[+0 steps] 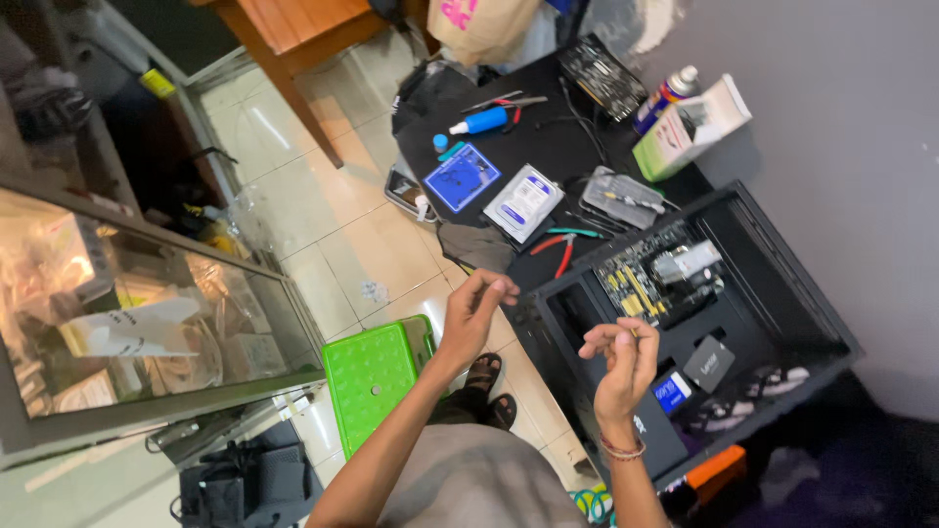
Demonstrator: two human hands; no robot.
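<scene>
PC case point(782, 284) lies open at right of frame, motherboard point(646, 279) seated, drives loose below it. Right hand point(621, 367) pinches a small screw-like bit over the case; left hand point(476, 308) raised, fingertips pinched together, apparently empty. Looks mid-assembly; tools point(562, 244) out above.

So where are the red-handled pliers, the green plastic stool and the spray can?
Red-handled pliers point(559, 248), head view, on one red handle.
Green plastic stool point(372, 376), head view, middle of its flat top.
Spray can point(663, 98), head view, on the can's body.
</scene>
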